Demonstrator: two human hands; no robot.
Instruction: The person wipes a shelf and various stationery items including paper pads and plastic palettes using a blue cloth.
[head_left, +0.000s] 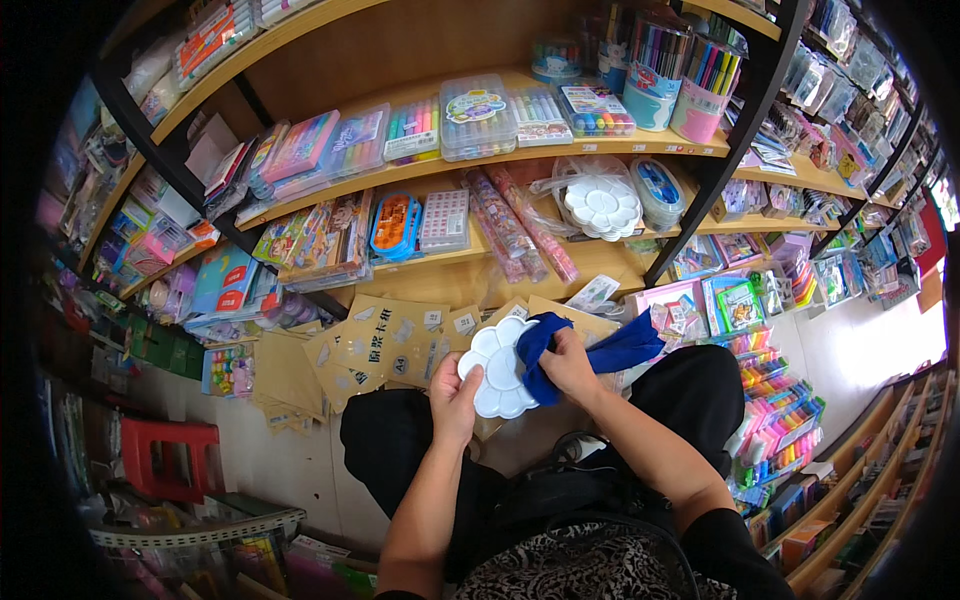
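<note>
A white flower-shaped plastic paint palette (491, 361) is held at its left edge by my left hand (456, 394), thumb on top. My right hand (570, 367) grips a blue cloth (626, 346), part of which lies over the palette's right side; its loose end hangs out to the right. Both hands are above my lap, in front of the shelves. More white flower-shaped palettes (602, 206) sit in a clear bag on the lower shelf, beside an oval clear box with blue contents (658, 191).
Brown paper packs (390, 341) lie before my knees. The wooden shelf (420, 171) ahead holds marker sets (412, 129) and pen tubs (701, 109). Rolled tubes (532, 229) jut over a lower board. A red plastic stool (171, 457) stands at left, colourful packets (780, 420) at right.
</note>
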